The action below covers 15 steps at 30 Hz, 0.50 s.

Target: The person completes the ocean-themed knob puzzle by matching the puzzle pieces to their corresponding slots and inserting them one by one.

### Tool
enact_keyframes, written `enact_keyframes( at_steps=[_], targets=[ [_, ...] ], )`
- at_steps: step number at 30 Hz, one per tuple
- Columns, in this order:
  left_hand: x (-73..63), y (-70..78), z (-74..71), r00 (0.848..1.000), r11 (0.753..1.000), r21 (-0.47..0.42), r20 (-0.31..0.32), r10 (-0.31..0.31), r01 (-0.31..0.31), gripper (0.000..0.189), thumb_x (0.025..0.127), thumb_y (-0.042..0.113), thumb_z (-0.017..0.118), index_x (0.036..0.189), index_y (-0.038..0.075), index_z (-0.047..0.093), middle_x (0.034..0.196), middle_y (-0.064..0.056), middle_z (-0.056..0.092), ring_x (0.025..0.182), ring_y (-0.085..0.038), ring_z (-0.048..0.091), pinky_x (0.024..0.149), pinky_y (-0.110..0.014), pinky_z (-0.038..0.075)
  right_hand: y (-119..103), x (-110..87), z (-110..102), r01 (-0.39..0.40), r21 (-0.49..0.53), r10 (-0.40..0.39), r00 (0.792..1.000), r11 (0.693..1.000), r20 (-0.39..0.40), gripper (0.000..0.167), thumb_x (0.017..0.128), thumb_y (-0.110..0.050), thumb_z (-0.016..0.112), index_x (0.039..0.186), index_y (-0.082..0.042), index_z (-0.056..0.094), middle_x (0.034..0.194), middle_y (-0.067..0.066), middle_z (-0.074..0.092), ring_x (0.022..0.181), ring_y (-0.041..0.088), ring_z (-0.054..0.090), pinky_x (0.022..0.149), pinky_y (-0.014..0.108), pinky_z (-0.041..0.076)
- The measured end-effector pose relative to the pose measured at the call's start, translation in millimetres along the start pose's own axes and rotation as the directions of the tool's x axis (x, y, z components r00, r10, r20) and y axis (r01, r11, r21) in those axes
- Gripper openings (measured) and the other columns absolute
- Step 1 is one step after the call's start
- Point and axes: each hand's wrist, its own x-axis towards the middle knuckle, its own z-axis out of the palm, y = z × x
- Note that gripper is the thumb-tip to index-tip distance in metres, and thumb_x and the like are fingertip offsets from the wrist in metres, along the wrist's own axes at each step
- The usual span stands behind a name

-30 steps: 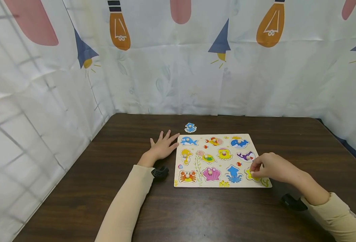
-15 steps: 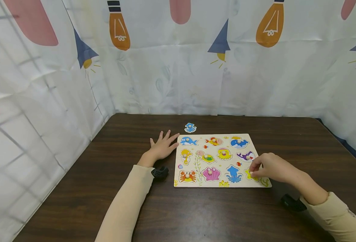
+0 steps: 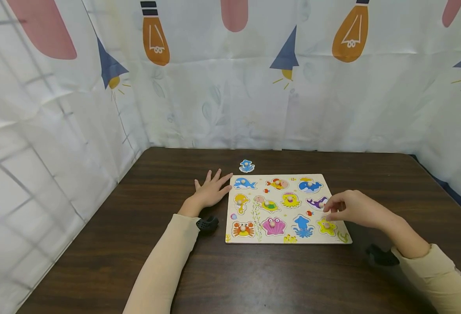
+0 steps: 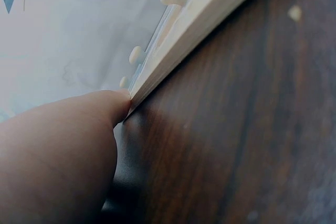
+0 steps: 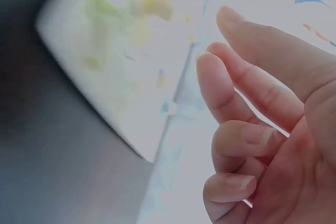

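A wooden peg puzzle board (image 3: 250,218) with sea-animal pieces lies on the table. My left hand (image 3: 208,192) lies flat with fingers spread, its fingertips at the board's left edge; in the left wrist view a digit (image 4: 113,103) meets that edge. My right hand (image 3: 356,211) hovers over the board's right side, fingers loosely bent and nothing between thumb and fingertips. Just below those fingertips sits the yellow starfish piece (image 3: 326,227). Left of it is a blue squid picture (image 3: 303,226) that shows no knob. Behind the board lies a loose blue squid-like piece (image 3: 247,165) with a knob.
The dark wooden table (image 3: 254,279) carries the board. A white curtain (image 3: 230,109) printed with lamps and bulbs hangs behind and at the left. Knobbed pieces on the board include a crab (image 3: 243,229), a pink shell (image 3: 273,226) and a turtle (image 3: 269,205).
My right hand has let go of the starfish piece and risen slightly off it, leaving it in the board's lower right. My left hand has stayed in place.
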Motion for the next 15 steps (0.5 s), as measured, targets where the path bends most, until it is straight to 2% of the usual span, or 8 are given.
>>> enact_keyframes(
  at_steps=[5,8,15],
  targets=[
    [1.0,-1.5,-0.1,1.000,1.000,0.003,-0.006,0.003,-0.003,0.061,0.109,0.050,0.040,0.165,0.031,0.024,0.171,-0.013,0.005,0.155,-0.042,-0.005,0.110,-0.078,-0.008,-9.2,11.8,-19.6,0.005,-0.026,-0.006,0.999,1.000,-0.041,0.014,0.091,-0.013,0.079,0.103,-0.006,0.078,0.092,-0.002,0.071,0.076,0.018,0.056,0.063,0.031,0.051],
    [0.5,-2.1,0.2,1.000,1.000,-0.003,-0.006,0.004,-0.004,0.061,0.109,0.050,0.040,0.165,0.030,0.025,0.171,-0.013,0.006,0.155,-0.043,-0.005,0.110,-0.078,-0.009,-18.0,23.4,-29.6,0.031,-0.056,-0.035,0.997,0.998,-0.075,0.014,0.093,-0.015,0.078,0.103,-0.005,0.078,0.091,-0.001,0.071,0.077,0.018,0.057,0.065,0.033,0.052],
    [0.1,-1.1,0.5,1.000,1.000,-0.006,-0.010,0.007,-0.007,0.061,0.109,0.050,0.040,0.165,0.030,0.025,0.171,-0.014,0.006,0.155,-0.043,-0.005,0.109,-0.078,-0.009,-46.4,65.5,-43.9,0.087,-0.092,-0.105,0.972,0.992,-0.209,0.018,0.099,-0.021,0.072,0.106,-0.005,0.078,0.092,0.001,0.073,0.081,0.020,0.062,0.073,0.038,0.053]
  ],
)
